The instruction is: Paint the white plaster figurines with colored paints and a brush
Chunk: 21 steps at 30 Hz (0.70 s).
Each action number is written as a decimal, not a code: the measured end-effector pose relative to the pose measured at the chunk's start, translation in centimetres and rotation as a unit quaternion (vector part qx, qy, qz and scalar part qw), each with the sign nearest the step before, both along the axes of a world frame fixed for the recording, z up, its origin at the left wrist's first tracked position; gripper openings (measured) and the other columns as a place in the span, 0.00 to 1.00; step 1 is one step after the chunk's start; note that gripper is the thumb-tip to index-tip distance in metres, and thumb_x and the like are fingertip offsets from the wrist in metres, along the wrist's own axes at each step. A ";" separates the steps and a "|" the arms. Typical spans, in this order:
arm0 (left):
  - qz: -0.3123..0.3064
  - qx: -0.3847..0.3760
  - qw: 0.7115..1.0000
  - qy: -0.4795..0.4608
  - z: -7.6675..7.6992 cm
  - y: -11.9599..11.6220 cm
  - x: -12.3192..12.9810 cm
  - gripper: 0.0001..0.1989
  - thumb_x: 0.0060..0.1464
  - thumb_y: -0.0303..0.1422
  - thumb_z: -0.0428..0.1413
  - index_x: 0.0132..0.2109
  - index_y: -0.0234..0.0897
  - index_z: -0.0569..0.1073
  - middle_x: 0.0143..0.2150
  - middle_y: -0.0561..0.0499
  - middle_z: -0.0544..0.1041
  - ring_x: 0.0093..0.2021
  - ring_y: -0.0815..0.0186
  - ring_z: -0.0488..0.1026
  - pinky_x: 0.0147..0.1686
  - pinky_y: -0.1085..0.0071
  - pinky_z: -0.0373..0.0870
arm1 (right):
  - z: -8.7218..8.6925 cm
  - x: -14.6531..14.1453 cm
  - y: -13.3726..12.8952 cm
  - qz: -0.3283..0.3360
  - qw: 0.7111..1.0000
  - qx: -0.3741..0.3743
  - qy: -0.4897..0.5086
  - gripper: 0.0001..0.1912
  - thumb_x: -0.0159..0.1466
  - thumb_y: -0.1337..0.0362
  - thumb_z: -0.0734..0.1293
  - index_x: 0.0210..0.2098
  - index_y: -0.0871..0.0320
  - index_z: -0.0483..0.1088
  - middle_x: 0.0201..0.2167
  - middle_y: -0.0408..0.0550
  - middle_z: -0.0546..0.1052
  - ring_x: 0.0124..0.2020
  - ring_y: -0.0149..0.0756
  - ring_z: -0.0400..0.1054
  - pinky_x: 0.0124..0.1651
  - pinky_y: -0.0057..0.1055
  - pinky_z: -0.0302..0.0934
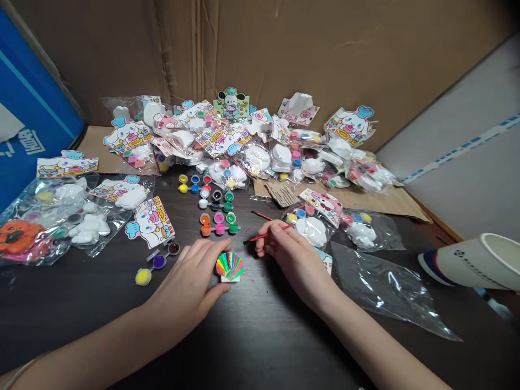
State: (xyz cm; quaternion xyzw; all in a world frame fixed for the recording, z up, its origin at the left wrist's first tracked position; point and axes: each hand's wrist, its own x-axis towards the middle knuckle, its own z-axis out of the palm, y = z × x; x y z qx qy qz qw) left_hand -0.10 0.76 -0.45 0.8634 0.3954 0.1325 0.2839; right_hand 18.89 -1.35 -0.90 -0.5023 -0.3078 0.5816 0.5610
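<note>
Between thumb and fingers, my left hand [194,281] grips the left side of a small shell figurine [230,267] standing on the dark table. Its ribs are painted in bright stripes of several colours, and its base is white. To the right, my right hand [288,254] is closed around a red paintbrush [264,236], whose dark tip points left, just above and apart from the shell. Beyond the hands stand rows of open paint pots [219,218] in orange, pink, green, white, black, yellow, blue and red. Left of my left hand lies a strip of yellow, purple and brown pots [158,262].
Bagged white figurines with paints [255,157] are heaped along the back against a cardboard wall [260,49]. More bags [87,227] lie at left. An empty clear bag [382,287] and a paper cup [467,262] are at right. A second brush [262,215] lies behind my right hand.
</note>
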 end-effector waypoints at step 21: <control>-0.029 0.010 0.999 0.023 0.6 0.0 0.1 0.21 0.54 0.26 0.53 0.55 0.34 0.66 0.53 0.39 0.73 0.54 0.51 0.68 0.52 0.51 0.67 | -0.4 0.5 0.4 0.038 0.999 -0.019 0.014 0.24 0.48 0.43 0.72 0.25 0.59 0.68 0.18 0.42 0.69 0.22 0.30 0.62 0.30 0.30 0.56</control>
